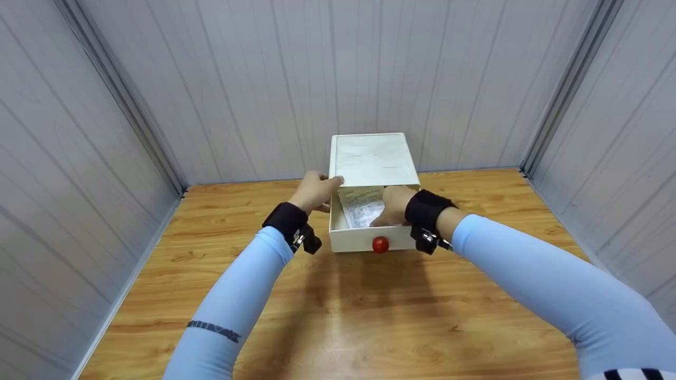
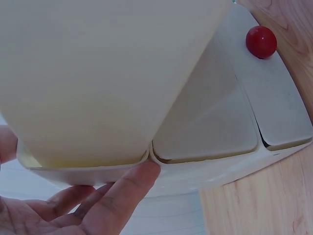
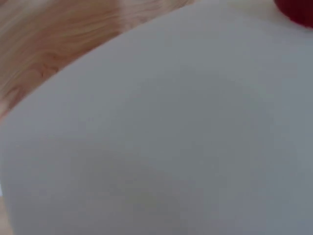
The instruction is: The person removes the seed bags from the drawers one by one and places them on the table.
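A white drawer cabinet [image 1: 373, 158] stands on the wooden table against the back wall. Its top drawer [image 1: 348, 240] is pulled out toward me, and a printed paper or packet [image 1: 364, 208] lies inside. My left hand [image 1: 315, 191] grips the cabinet's left side near the front, thumb on the top edge and fingers along the side. Into the drawer reaches my right hand [image 1: 397, 206]; its fingertips are mostly hidden, so what they hold cannot be made out. A round red knob [image 1: 380, 244] shows at the front. In the right wrist view a pale white surface [image 3: 161, 132] blocks the hand.
In the left wrist view, closed drawer fronts [image 2: 210, 112] show beside the pulled-out drawer. The wood-grain table [image 1: 369, 316] extends in front and to both sides. Panelled walls [image 1: 253, 89] enclose the back, left and right.
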Motion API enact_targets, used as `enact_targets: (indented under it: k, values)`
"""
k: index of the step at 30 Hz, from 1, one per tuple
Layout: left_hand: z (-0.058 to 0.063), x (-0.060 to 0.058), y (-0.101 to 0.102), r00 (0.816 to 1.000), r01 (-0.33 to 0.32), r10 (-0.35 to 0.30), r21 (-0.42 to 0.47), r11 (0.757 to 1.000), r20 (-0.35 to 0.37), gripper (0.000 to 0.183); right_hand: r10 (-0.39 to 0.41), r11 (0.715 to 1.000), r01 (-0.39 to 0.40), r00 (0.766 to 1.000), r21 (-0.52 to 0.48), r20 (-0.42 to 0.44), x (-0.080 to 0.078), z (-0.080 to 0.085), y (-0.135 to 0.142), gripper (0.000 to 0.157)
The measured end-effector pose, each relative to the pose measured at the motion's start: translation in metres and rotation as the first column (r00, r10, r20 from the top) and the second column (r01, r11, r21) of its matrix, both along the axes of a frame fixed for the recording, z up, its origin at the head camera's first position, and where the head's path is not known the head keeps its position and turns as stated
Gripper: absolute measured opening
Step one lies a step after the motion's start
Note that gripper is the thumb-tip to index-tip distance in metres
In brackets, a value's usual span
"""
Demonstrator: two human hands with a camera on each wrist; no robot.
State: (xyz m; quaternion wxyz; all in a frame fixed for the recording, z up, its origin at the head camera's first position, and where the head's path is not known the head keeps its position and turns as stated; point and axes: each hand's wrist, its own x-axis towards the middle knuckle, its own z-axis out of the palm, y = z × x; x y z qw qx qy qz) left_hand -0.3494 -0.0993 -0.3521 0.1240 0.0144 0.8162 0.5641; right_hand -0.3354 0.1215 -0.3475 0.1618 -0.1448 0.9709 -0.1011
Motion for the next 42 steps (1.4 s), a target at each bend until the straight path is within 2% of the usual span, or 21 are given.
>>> enact_targets:
  k: [3,4,9,13,18,21,24,26,28,31,33,38,42]
  values:
    - [0.000,0.000,0.000,1.000,0.003,-0.003,0.000,1.000,0.001,0.048,-0.014,0.999,0.016,0.999,-0.043,0.032,0.001,0.003,0.001,0.066]
    - [0.001,0.000,0.000,1.000,0.004,-0.004,0.001,1.000,0.001,0.047,-0.031,0.998,0.034,0.998,-0.058,0.054,0.001,0.004,0.001,0.067]
    - [0.002,0.000,0.001,1.000,0.000,0.000,-0.009,1.000,-0.005,0.046,-0.115,0.980,0.131,0.987,-0.149,0.110,0.003,0.007,0.004,0.046]
    - [0.001,0.000,0.002,1.000,-0.001,0.001,-0.013,1.000,-0.003,0.047,-0.168,0.951,0.198,0.976,-0.235,0.142,0.008,0.012,0.006,0.041]
    - [0.000,-0.001,0.003,1.000,-0.004,0.004,0.001,1.000,0.004,0.049,-0.218,0.919,0.271,0.955,-0.287,0.202,0.015,0.019,0.006,0.038]
    - [0.000,-0.001,0.003,1.000,-0.004,0.004,0.004,1.000,0.006,0.049,-0.245,0.872,0.336,0.929,-0.355,0.275,0.019,0.024,0.005,0.031]
    - [0.001,0.000,0.002,1.000,0.003,-0.003,0.000,1.000,0.000,0.048,-0.263,0.802,0.408,0.897,-0.436,0.356,0.022,0.029,0.005,0.025]
    - [0.002,0.001,0.001,1.000,0.009,-0.009,-0.002,1.000,-0.006,0.045,-0.266,0.765,0.435,0.885,-0.475,0.382,0.023,0.031,0.004,0.022]
    - [0.002,0.002,0.000,1.000,0.013,-0.013,0.001,1.000,-0.013,0.042,-0.271,0.764,0.429,0.891,-0.482,0.364,0.024,0.032,0.004,0.024]
    - [0.002,0.002,-0.001,1.000,0.014,-0.014,0.003,1.000,-0.019,0.040,-0.275,0.794,0.397,0.910,-0.460,0.311,0.025,0.032,0.006,0.027]
    - [0.002,0.002,-0.001,1.000,0.012,-0.012,-0.002,1.000,-0.020,0.040,-0.272,0.804,0.384,0.916,-0.455,0.293,0.026,0.032,0.007,0.026]
    - [0.002,0.001,0.000,1.000,0.008,-0.009,-0.014,1.000,-0.004,0.046,-0.251,0.789,0.389,0.911,-0.476,0.328,0.026,0.035,0.010,0.017]
    - [0.002,0.001,0.000,1.000,0.006,-0.006,-0.014,1.000,0.011,0.047,-0.246,0.787,0.398,0.903,-0.470,0.353,0.028,0.038,0.012,0.020]
